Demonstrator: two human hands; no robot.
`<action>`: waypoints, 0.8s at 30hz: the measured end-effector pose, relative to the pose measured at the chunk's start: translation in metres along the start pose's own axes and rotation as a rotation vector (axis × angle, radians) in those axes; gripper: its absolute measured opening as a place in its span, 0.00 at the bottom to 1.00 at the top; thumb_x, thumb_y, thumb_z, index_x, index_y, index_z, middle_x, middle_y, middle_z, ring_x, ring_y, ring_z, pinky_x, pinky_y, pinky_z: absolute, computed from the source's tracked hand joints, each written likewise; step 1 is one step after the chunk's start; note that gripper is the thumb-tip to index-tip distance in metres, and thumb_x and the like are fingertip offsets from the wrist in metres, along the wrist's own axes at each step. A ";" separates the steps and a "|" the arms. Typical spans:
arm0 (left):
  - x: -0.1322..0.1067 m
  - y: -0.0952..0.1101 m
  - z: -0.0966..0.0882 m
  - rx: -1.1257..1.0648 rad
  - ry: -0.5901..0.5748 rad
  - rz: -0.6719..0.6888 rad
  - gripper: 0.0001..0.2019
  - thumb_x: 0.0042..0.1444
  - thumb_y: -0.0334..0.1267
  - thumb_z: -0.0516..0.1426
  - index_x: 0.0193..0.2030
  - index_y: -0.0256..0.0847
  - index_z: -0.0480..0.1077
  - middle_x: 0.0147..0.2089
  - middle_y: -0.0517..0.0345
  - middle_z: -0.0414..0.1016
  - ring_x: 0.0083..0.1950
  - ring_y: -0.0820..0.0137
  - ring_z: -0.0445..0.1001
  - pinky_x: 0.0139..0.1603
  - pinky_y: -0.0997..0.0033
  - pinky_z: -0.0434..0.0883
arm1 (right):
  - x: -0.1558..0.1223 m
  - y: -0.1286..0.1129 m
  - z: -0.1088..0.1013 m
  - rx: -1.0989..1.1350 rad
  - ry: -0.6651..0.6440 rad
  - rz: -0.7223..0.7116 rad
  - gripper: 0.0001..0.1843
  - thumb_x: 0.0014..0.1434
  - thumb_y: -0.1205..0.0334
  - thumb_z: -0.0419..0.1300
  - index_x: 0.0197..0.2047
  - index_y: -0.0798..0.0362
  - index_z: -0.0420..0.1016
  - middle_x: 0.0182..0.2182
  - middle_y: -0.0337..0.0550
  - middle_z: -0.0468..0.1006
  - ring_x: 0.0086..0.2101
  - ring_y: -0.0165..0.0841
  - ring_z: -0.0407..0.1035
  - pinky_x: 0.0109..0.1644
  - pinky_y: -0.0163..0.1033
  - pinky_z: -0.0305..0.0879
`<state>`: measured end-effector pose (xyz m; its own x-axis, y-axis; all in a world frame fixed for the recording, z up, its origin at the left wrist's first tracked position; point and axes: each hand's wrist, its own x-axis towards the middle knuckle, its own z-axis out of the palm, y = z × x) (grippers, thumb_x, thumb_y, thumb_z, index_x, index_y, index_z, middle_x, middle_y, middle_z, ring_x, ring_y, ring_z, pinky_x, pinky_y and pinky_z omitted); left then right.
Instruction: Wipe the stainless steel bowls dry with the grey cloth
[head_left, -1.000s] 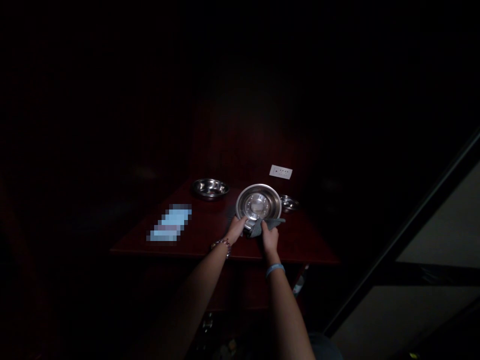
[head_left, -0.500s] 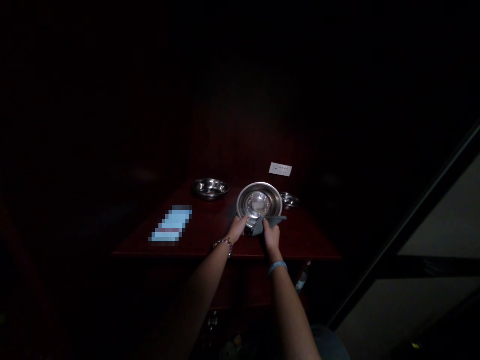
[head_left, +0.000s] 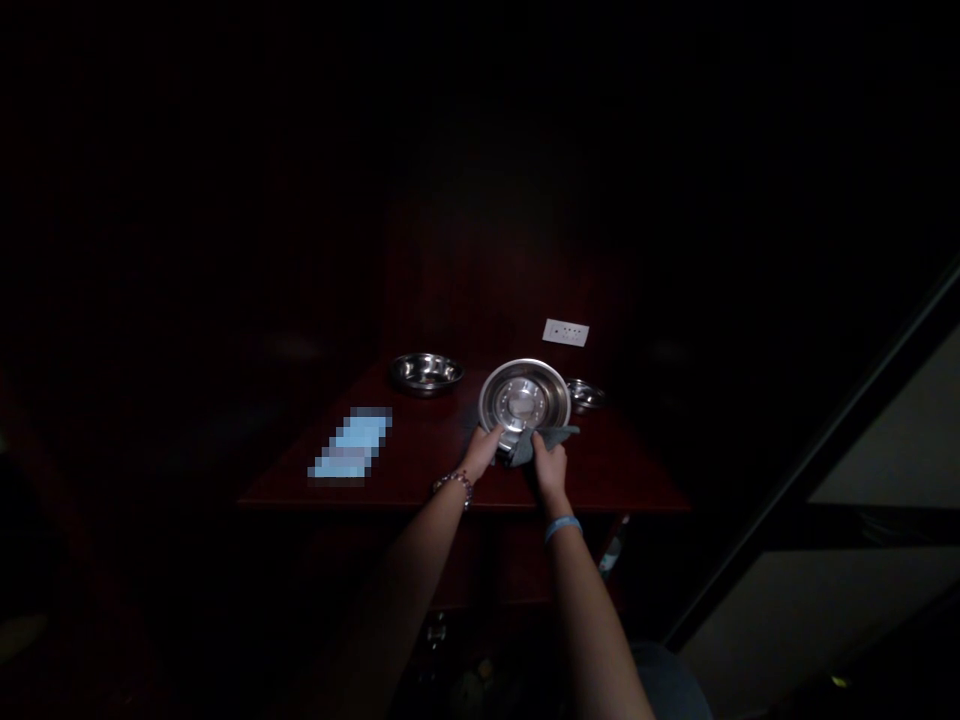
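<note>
The scene is very dim, lit only around a dark red wooden table [head_left: 420,470] seen from above and in front. The person's left hand [head_left: 482,452] grips the near left rim of a stainless steel bowl [head_left: 524,396], which is tilted up so that its shiny inside faces the camera, with its lower edge close to the tabletop near the table's middle. The fingers of that hand are closed over the rim, with the thumb on the inner side. The right hand [head_left: 550,466] is closed on a grey cloth [head_left: 546,439], pressing it against the bowl's lower right edge; one corner of the cloth sticks out to the right past the bowl. The two hands sit close together, just apart, at the bottom of the bowl. A beaded bracelet [head_left: 452,483] circles the left wrist and a light blue wristband [head_left: 562,526] the right one. On the table to the left and a little behind the held bowl lies a second steel bowl [head_left: 426,372], flat and apart from it. A smaller steel bowl [head_left: 586,395] sits just behind the right side of the held one, partly hidden by it. A blurred light blue rectangle [head_left: 351,446] lies on the left part of the table. Behind the table, a white wall plate [head_left: 565,331] shows on the dark wall.
</note>
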<state>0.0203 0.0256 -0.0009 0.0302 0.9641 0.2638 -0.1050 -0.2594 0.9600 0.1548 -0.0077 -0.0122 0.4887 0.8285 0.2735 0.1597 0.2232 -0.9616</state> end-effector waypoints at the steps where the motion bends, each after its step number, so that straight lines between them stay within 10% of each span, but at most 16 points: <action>1: 0.000 0.000 0.000 -0.024 0.021 -0.001 0.17 0.55 0.42 0.59 0.49 0.35 0.75 0.48 0.46 0.83 0.54 0.60 0.79 0.56 0.62 0.73 | 0.000 0.001 0.000 0.000 -0.002 0.000 0.22 0.56 0.51 0.61 0.43 0.60 0.83 0.44 0.58 0.85 0.47 0.46 0.80 0.52 0.42 0.72; 19: 0.002 -0.001 0.001 -0.121 0.070 -0.080 0.08 0.53 0.36 0.58 0.36 0.36 0.76 0.33 0.53 0.82 0.39 0.64 0.80 0.44 0.68 0.73 | 0.003 0.006 0.002 -0.035 0.011 -0.024 0.19 0.57 0.51 0.61 0.39 0.60 0.83 0.41 0.57 0.85 0.44 0.47 0.81 0.47 0.41 0.73; 24: 0.006 -0.005 0.000 -0.003 0.113 -0.136 0.07 0.54 0.36 0.58 0.37 0.38 0.77 0.38 0.51 0.84 0.44 0.62 0.80 0.47 0.68 0.73 | 0.001 -0.001 0.002 -0.118 0.194 0.016 0.19 0.58 0.54 0.61 0.39 0.62 0.83 0.42 0.64 0.84 0.45 0.51 0.80 0.47 0.43 0.72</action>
<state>0.0214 0.0324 -0.0037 -0.0675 0.9905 0.1196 -0.1108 -0.1266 0.9857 0.1536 -0.0061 -0.0112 0.6458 0.7147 0.2686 0.2446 0.1396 -0.9595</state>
